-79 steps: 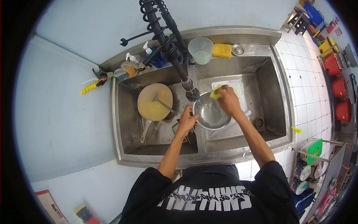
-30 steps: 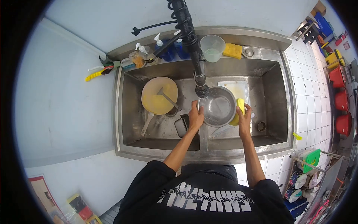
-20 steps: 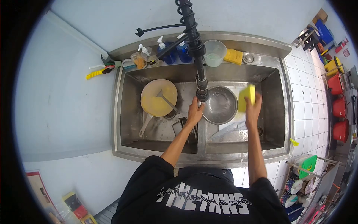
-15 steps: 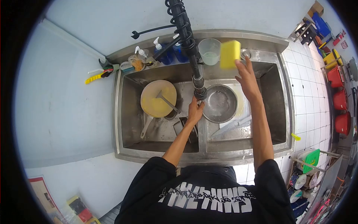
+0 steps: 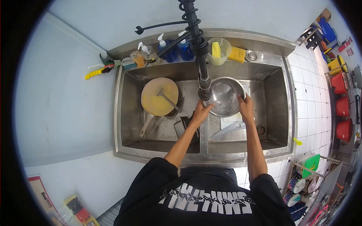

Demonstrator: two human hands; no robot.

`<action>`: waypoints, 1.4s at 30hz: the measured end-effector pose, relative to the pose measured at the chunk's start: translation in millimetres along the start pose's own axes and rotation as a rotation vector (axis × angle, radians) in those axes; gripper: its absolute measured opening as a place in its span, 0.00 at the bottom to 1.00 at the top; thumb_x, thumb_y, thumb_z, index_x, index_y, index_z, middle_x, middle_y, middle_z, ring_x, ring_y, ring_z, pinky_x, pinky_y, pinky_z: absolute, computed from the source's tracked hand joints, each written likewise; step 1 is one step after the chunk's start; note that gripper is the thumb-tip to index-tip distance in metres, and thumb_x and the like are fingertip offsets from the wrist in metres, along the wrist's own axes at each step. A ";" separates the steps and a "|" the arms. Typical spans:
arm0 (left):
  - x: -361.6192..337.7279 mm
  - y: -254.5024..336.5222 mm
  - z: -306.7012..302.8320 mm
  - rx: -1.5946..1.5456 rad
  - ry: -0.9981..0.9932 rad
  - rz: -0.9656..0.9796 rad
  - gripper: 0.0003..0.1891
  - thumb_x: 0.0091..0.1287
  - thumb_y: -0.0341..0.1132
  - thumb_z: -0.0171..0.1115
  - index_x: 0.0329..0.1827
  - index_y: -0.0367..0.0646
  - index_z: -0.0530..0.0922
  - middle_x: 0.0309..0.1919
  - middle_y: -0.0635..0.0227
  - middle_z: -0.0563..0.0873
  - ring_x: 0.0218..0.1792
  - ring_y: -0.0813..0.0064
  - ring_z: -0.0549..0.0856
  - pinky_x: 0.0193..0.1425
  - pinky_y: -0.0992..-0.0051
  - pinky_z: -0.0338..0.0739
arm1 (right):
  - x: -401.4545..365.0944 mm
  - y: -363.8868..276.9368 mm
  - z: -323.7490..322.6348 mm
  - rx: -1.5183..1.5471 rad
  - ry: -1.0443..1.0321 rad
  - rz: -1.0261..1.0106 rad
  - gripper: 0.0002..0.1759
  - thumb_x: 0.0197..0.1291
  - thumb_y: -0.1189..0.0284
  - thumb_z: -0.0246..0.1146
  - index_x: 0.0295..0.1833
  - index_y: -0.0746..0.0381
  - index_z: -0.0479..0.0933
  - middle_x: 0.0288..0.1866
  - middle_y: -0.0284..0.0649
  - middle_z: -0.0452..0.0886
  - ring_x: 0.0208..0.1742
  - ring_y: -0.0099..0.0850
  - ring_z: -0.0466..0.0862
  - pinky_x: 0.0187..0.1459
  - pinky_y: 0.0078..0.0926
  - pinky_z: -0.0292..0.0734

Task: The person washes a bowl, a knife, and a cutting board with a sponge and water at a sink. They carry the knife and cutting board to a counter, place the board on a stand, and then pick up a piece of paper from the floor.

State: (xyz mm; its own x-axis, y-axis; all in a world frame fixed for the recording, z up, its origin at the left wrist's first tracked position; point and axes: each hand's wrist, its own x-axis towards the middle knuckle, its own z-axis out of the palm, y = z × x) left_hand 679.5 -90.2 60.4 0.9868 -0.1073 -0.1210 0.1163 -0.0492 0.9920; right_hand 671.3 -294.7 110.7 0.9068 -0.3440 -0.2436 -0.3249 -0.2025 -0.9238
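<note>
A shiny round steel bowl (image 5: 226,98) is held over the right basin between my two hands. My left hand (image 5: 202,113) grips its left rim, close under the black faucet head (image 5: 204,92). On the opposite side, my right hand (image 5: 246,107) has its fingers closed round the rim. Below the bowl, a knife with a broad blade (image 5: 228,130) and a partly hidden white board (image 5: 230,121) lie in the basin. A yellow sponge (image 5: 216,50) stands in the clear plastic tub (image 5: 225,47) on the back ledge.
In the left basin are a pan (image 5: 160,105) with yellow residue, a grey scraper-like utensil (image 5: 168,100) resting in it, and dark metal pieces (image 5: 181,128). Pump bottles (image 5: 167,51) and an orange-yellow sponge (image 5: 236,54) line the ledge. The faucet's coiled hose (image 5: 191,22) hangs centrally.
The yellow sponge has left my right hand and is now in the plastic tub. My right hand has come down to the bowl's right rim, and the bowl has shifted slightly away from me.
</note>
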 end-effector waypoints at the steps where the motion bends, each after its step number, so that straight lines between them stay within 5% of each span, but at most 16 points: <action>1: -7.6 -2.9 1.1 -0.227 -0.063 -0.244 0.26 0.64 0.37 0.61 0.63 0.42 0.65 0.51 0.64 0.79 0.45 0.73 0.82 0.50 0.70 0.77 | -3.1 6.8 5.8 0.192 0.012 -0.074 0.17 0.66 0.69 0.56 0.55 0.68 0.73 0.41 0.33 0.78 0.42 0.23 0.74 0.46 0.25 0.70; 4: -9.9 -13.4 1.0 -0.412 -0.060 -0.370 0.24 0.65 0.37 0.59 0.63 0.41 0.65 0.50 0.63 0.79 0.45 0.73 0.82 0.44 0.69 0.81 | -1.6 24.6 15.9 0.335 -0.090 0.012 0.19 0.65 0.71 0.58 0.59 0.67 0.70 0.46 0.37 0.78 0.46 0.25 0.75 0.50 0.25 0.69; 8: -2.4 -9.2 -18.9 -0.125 -0.157 -0.366 0.27 0.65 0.36 0.58 0.66 0.42 0.63 0.53 0.60 0.77 0.47 0.71 0.82 0.40 0.69 0.83 | 5.0 31.8 24.4 -0.092 0.148 -0.297 0.17 0.62 0.73 0.59 0.57 0.65 0.72 0.46 0.45 0.81 0.46 0.31 0.79 0.50 0.27 0.72; 10: -2.7 19.6 -23.5 0.089 -0.235 -0.413 0.28 0.65 0.36 0.56 0.69 0.43 0.61 0.56 0.57 0.74 0.51 0.67 0.80 0.40 0.69 0.83 | 7.6 24.2 16.0 -0.174 0.100 -0.196 0.16 0.62 0.75 0.58 0.55 0.65 0.73 0.43 0.45 0.81 0.44 0.32 0.80 0.48 0.28 0.72; 13: -6.6 8.0 -24.6 0.002 -0.142 -0.228 0.32 0.67 0.39 0.57 0.71 0.44 0.56 0.58 0.57 0.73 0.52 0.66 0.79 0.45 0.66 0.82 | 9.6 32.9 16.8 -0.101 0.099 -0.091 0.13 0.61 0.76 0.58 0.52 0.65 0.74 0.38 0.43 0.80 0.40 0.33 0.79 0.46 0.30 0.72; 18: -10.0 0.3 -11.4 -0.443 -0.110 -0.357 0.34 0.68 0.41 0.58 0.73 0.48 0.51 0.63 0.61 0.68 0.54 0.64 0.78 0.52 0.61 0.81 | 0.9 60.3 59.9 0.190 0.323 -0.087 0.16 0.62 0.76 0.57 0.55 0.66 0.70 0.39 0.43 0.77 0.39 0.33 0.76 0.44 0.30 0.72; 19: -7.9 -7.7 -10.8 -0.558 -0.133 -0.411 0.34 0.68 0.41 0.57 0.73 0.49 0.50 0.64 0.62 0.66 0.54 0.63 0.78 0.53 0.61 0.80 | -4.0 56.9 61.6 0.099 0.327 -0.115 0.16 0.64 0.75 0.58 0.56 0.65 0.66 0.42 0.39 0.72 0.38 0.26 0.73 0.41 0.23 0.71; 22: 6.6 -19.9 -12.2 -0.598 -0.138 -0.467 0.34 0.69 0.41 0.56 0.74 0.51 0.50 0.64 0.61 0.66 0.55 0.64 0.78 0.55 0.60 0.80 | -8.4 61.1 62.1 0.138 0.324 -0.080 0.11 0.65 0.73 0.58 0.50 0.63 0.66 0.41 0.39 0.73 0.39 0.26 0.74 0.36 0.24 0.76; 28: 4.0 -4.0 -12.5 -0.155 -0.104 -0.293 0.34 0.65 0.29 0.49 0.74 0.47 0.48 0.63 0.57 0.69 0.56 0.61 0.78 0.47 0.63 0.83 | -6.8 49.7 49.8 0.498 0.037 0.188 0.11 0.66 0.69 0.59 0.45 0.62 0.65 0.39 0.39 0.73 0.38 0.29 0.79 0.37 0.31 0.84; 32: -29.2 -3.1 -21.5 -0.104 0.213 -0.134 0.39 0.58 0.23 0.47 0.75 0.43 0.45 0.68 0.51 0.63 0.60 0.55 0.74 0.56 0.65 0.76 | -9.2 65.9 81.6 0.448 -0.174 0.240 0.14 0.63 0.69 0.61 0.45 0.63 0.65 0.34 0.38 0.74 0.33 0.29 0.80 0.36 0.33 0.86; 35: -47.6 9.6 -29.5 -0.118 0.383 -0.082 0.41 0.56 0.20 0.46 0.75 0.40 0.43 0.70 0.46 0.59 0.66 0.54 0.68 0.67 0.68 0.63 | -41.9 37.8 119.7 0.517 -0.380 0.419 0.21 0.55 0.73 0.67 0.51 0.65 0.67 0.36 0.41 0.78 0.27 0.30 0.83 0.25 0.26 0.83; 38: -59.9 5.9 -45.4 -0.011 0.471 0.038 0.41 0.56 0.19 0.45 0.75 0.39 0.42 0.70 0.44 0.58 0.69 0.54 0.64 0.71 0.68 0.57 | -41.9 27.0 133.5 0.433 -0.574 0.449 0.19 0.56 0.73 0.67 0.50 0.65 0.69 0.37 0.43 0.80 0.24 0.29 0.82 0.25 0.25 0.83; 42: -84.6 11.7 -63.5 0.101 0.479 0.087 0.38 0.57 0.21 0.49 0.74 0.37 0.49 0.67 0.45 0.65 0.66 0.56 0.69 0.67 0.70 0.63 | -2.8 19.8 122.1 0.279 -0.571 0.251 0.21 0.50 0.75 0.69 0.50 0.65 0.72 0.35 0.40 0.81 0.32 0.29 0.83 0.31 0.26 0.82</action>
State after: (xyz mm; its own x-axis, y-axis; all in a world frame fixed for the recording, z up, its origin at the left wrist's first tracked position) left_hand 604.4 -18.6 84.5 0.9360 0.3516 0.0158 0.0429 -0.1584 0.9864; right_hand 695.0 -185.8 57.1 0.8376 0.2037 -0.5069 -0.5317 0.0903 -0.8421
